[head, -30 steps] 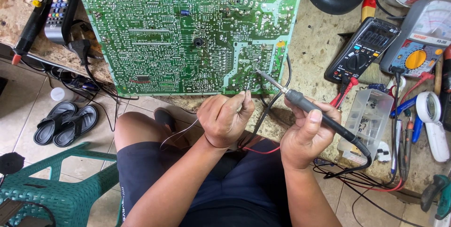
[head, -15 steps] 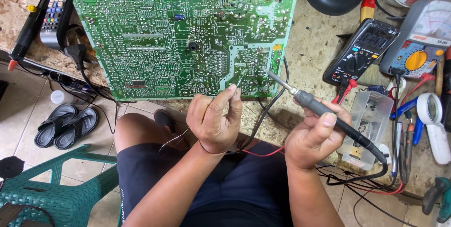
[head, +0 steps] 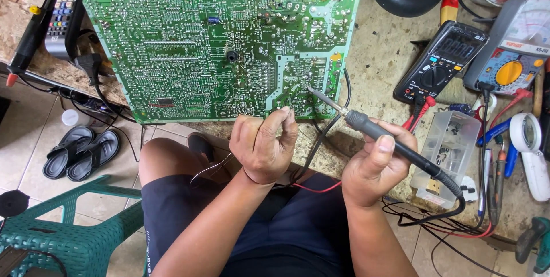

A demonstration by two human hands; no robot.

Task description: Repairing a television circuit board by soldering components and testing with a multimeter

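While a large green circuit board [head: 223, 36] lies solder side up across most of the stone-topped workbench [head: 389, 59], the person sits at its near edge with both hands just below the board. To the right of the board rest a black multimeter [head: 441, 62] and a grey meter with an orange dial [head: 513, 48], with a clear plastic parts box [head: 450, 154] nearer the person. On the floor to the left stand a green plastic stool [head: 69, 237] and a pair of black sandals [head: 80, 151]. The right hand [head: 372, 165] is wrapped closed around the black handle of a soldering iron [head: 389, 139], thumb on top, and the iron slants up and left so its metal tip meets the board's lower right corner. The left hand [head: 263, 145] is curled, with fingertips pinched together just beside the board's lower edge; a thin wire [head: 209, 168] trails down from it toward the knee, though the exact pinch on it is too small to make out.
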